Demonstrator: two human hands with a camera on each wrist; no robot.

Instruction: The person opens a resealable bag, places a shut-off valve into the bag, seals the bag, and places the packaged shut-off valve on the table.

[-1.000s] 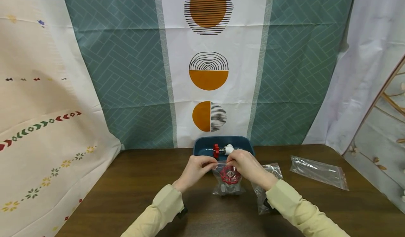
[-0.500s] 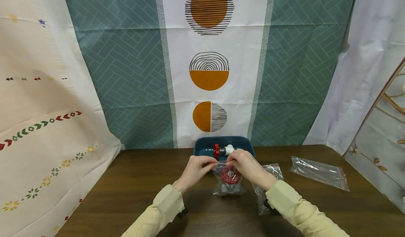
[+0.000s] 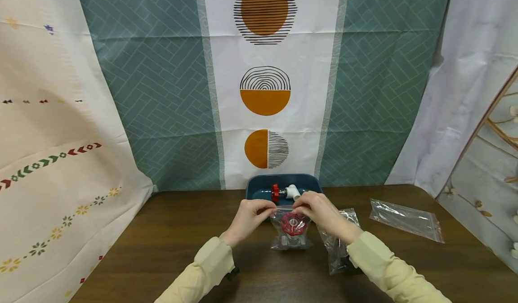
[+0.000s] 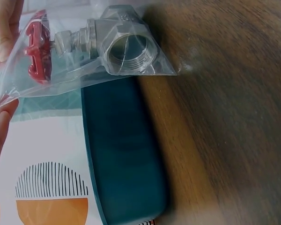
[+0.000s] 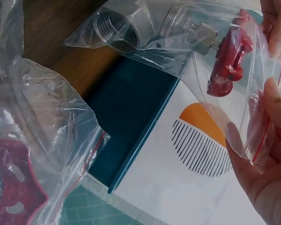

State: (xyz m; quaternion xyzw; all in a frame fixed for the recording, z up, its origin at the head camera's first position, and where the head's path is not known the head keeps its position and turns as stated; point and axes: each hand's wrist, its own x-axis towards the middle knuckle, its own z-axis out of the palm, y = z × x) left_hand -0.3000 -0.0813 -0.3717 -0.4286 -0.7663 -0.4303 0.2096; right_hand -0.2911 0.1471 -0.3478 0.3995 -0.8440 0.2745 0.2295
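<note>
A clear zip bag (image 3: 276, 242) with a red-striped seal stands upright on the table in the head view. Inside it is a metal valve (image 3: 293, 238) with a red handwheel (image 3: 293, 224); the threaded opening of the valve (image 4: 129, 49) shows in the left wrist view. My left hand (image 3: 248, 215) pinches the left end of the bag's top edge. At the same edge, further right, my right hand (image 3: 323, 211) pinches the seal between thumb and fingers; the thumb (image 5: 275, 98) lies along the red line in the right wrist view.
Behind the bag, a blue tray (image 3: 259, 178) holds a white valve (image 3: 292, 191) with a red handle. Another zip bag (image 3: 337, 253), with a red handwheel inside (image 5: 14, 183), lies beside my right forearm. A flat clear bag (image 3: 406, 220) lies far right on the wooden table (image 3: 194, 231).
My right hand has slid slightly to the right along the bag's top edge, uncovering more of the red handwheel. My left hand keeps its hold, and the head view has shifted a little.
</note>
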